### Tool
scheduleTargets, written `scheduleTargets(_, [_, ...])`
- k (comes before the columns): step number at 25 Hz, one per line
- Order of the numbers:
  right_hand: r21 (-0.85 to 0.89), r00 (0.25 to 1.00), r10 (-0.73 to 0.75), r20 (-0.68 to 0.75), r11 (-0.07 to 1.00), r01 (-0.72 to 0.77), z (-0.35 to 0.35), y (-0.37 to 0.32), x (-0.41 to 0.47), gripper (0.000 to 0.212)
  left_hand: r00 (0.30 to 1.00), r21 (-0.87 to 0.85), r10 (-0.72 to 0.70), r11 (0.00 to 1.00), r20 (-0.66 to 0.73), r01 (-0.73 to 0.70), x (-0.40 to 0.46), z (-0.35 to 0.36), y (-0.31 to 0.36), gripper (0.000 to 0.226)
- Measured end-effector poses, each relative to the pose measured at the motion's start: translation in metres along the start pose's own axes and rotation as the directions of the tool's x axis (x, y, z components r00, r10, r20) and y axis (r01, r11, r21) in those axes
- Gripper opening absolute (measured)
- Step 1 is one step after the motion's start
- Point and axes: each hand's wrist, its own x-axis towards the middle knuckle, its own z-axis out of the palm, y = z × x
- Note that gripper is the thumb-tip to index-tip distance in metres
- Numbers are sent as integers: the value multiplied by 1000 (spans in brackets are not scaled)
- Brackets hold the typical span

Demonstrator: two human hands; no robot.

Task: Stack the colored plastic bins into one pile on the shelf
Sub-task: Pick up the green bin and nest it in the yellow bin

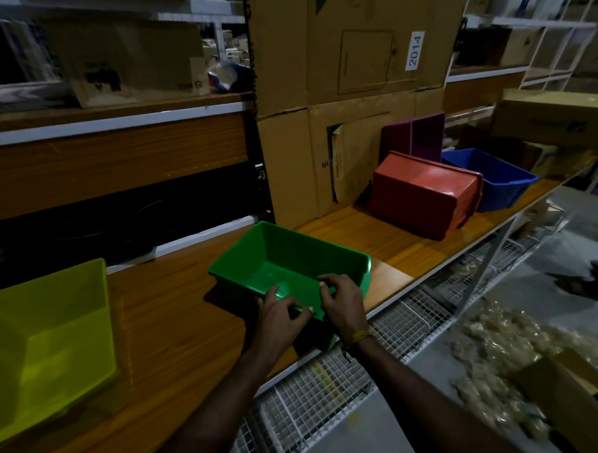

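Note:
A green bin (pixel 285 261) stands upright on the wooden shelf (pixel 178 320), near its front edge. Both hands hold its near rim: my left hand (pixel 281 316) pinches the rim with thumb and fingers, and my right hand (pixel 342 303) grips it just to the right. A yellow bin (pixel 49 340) sits at the far left of the shelf. Further right, an orange-red bin (pixel 423 193) lies tipped over, a blue bin (pixel 494 176) stands behind it, and a purple bin (pixel 413 137) leans on edge against the cardboard.
Large cardboard boxes (pixel 352 70) stand at the back of the shelf. White wire mesh (pixel 318 379) lies below the shelf's front edge. A cardboard box (pixel 572 399) and crumpled packing material lie on the floor at right. A person's foot (pixel 584 279) shows at the far right.

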Motion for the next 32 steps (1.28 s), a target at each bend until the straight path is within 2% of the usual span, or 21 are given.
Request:
scheduleTargets(3, [-66,1000,-29,7,997,30,0,5,1,19,1000,-128,13,992,8,-12,1,-18,-9,9])
scheduleTargets(6, [-189,999,-29,23,981,33,-3,14,3,19,1000,-190,-13,982,5,14,-2,-36,-15,9])
scheduleTargets(9, [-259,999,45,-26,965,-50,-9,25,5,20,992,-181,-42,983,-118,21,-6,-45,-28,14])
scheduleTargets(11, [-243,994,105,0,965,-102,-11,26,7,23,973,-116,-65,992,-221,40,-6,-45,-36,24])
scheduleTargets(15, [-250,991,128,-31,959,-131,-11,15,8,24,937,-106,-114,991,-331,83,-8,-39,-40,29])
scheduleTargets(19, [-151,974,219,-63,962,-226,-9,14,13,25,912,-146,-174,981,-371,128,-14,-38,-37,23])
scheduleTargets(22, [55,960,276,-43,960,-274,-9,10,17,25,886,-225,-202,968,-418,114,-17,-43,-26,25])
scheduleTargets(27, [343,957,264,-117,915,-211,-11,-23,16,22,797,-400,-183,913,-576,-80,-20,-66,-1,28])
scheduleTargets(30, [420,955,220,-197,899,-121,-16,-47,19,26,718,-451,-175,867,-674,-212,-14,-78,7,49])
scheduleTargets(32, [447,957,189,-221,892,-74,-21,-60,21,29,686,-475,-178,837,-706,-271,-14,-83,8,54])
